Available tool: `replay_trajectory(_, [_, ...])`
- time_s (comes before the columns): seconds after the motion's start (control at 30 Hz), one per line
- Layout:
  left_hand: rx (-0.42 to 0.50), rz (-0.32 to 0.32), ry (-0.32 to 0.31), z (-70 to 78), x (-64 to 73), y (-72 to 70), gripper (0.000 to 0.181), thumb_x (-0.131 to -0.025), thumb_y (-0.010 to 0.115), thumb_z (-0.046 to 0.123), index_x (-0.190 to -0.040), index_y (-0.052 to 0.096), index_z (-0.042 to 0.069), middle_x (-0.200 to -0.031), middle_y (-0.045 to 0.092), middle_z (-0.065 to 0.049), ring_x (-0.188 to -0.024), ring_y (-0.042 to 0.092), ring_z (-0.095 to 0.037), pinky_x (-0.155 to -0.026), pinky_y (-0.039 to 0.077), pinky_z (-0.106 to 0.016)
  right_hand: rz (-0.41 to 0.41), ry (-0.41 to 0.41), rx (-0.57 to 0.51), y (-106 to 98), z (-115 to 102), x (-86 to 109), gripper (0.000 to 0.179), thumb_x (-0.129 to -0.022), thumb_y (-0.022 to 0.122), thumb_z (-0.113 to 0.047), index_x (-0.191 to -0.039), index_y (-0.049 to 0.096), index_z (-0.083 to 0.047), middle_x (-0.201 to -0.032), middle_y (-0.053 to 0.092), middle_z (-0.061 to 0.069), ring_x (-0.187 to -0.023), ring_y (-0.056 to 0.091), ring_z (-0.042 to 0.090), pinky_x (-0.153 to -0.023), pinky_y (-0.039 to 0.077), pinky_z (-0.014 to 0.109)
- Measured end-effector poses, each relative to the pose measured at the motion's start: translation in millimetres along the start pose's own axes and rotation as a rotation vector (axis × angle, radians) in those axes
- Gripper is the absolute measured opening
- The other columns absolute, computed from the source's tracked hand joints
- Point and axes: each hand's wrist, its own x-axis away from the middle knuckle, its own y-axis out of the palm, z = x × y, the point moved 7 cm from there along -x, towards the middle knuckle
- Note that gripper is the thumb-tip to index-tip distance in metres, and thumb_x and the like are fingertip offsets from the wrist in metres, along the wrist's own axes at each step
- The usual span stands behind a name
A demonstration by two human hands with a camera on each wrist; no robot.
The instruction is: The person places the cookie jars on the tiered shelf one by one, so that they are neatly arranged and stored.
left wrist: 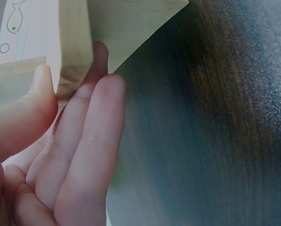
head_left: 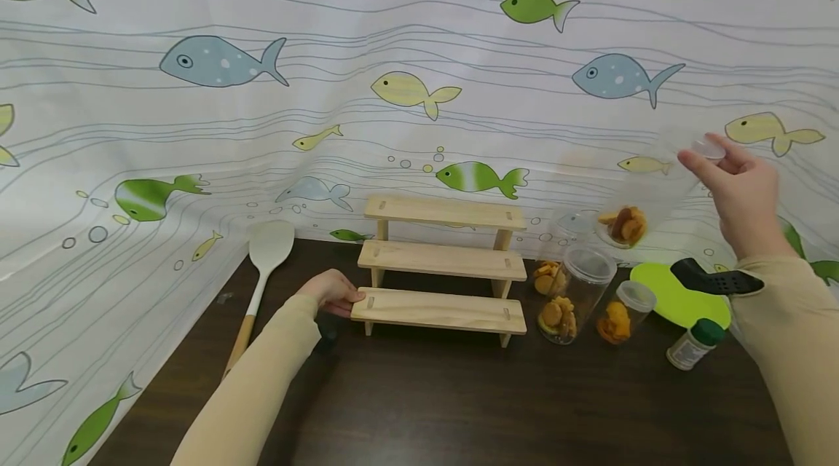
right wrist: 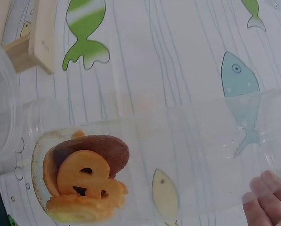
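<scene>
With thumb above and fingers beneath, my left hand [head_left: 333, 293] pinches the left end of the lowest board of a three-step wooden display stand [head_left: 439, 309]. The left wrist view shows the fingers [left wrist: 100, 122] nearly straight under the board's end. Off to the right, my right hand [head_left: 743, 186] grips the top end of a tall clear jar [head_left: 655, 189], raised above the table and tilted. Biscuits [right wrist: 86, 174] lie at the jar's low end, in the right wrist view. Below it stand two more tall biscuit jars [head_left: 588, 269] [head_left: 550, 247] and a shorter jar [head_left: 625, 313] with orange snacks.
A lime-green round plate [head_left: 682, 306] lies at the right, beside a small green-capped bottle [head_left: 695, 344]. At the left, a white spatula [head_left: 271, 247] with a wooden handle leans against the fish-print sheet [head_left: 328, 7] behind the dark table [head_left: 432, 400].
</scene>
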Motion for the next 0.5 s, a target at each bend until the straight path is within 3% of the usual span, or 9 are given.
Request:
replay_trajectory(0.1, [-0.001,0.005,0.002,1.4,0.4,0.2,0.031,-0.091,0.064,0.01,-0.111,0.061,-0.013,-0.075,0.066,-0.008,-0.066,0.066,-0.015,-0.076,0.059,-0.039,0.006,-0.013,0.029,8,-10,-1.9,0.061,-0.087,0.071,-0.02,-0.142,0.045,-0.015,-0.077,0.06,-0.015,-0.08,0.044,0.005,-0.053,0.036,0.009])
replay_trajectory(0.23, [-0.006,0.005,0.001,2.2,0.7,0.2,0.03,-0.091,0.064,0.01,-0.109,0.062,-0.013,-0.075,0.066,-0.008,-0.065,0.066,-0.015,-0.075,0.059,-0.038,-0.007,-0.028,0.069,19,-19,-3.2,0.062,-0.088,0.069,-0.02,-0.143,0.043,-0.013,-0.076,0.058,-0.015,-0.078,0.042,0.006,-0.054,0.036,0.009])
replay_trajectory(0.33, [0.0,0.0,0.0,2.2,1.5,0.4,0.029,-0.09,0.064,0.009,-0.109,0.062,-0.013,-0.076,0.067,-0.009,-0.065,0.066,-0.016,-0.072,0.06,-0.037,-0.018,-0.042,0.093,28,-23,-3.6,0.06,-0.089,0.069,-0.02,-0.143,0.043,-0.013,-0.077,0.058,-0.016,-0.08,0.045,0.005,-0.066,0.041,0.005])
replay_trajectory(0.5, [0.007,-0.011,0.001,2.5,1.8,-0.2,0.029,-0.09,0.064,0.009,-0.109,0.062,-0.013,-0.08,0.069,-0.012,-0.068,0.068,-0.018,-0.073,0.059,-0.038,-0.035,-0.055,0.116,46,-31,-4.2,0.06,-0.089,0.068,-0.025,-0.143,0.044,-0.015,-0.079,0.06,-0.018,-0.088,0.05,0.002,-0.071,0.041,0.006])
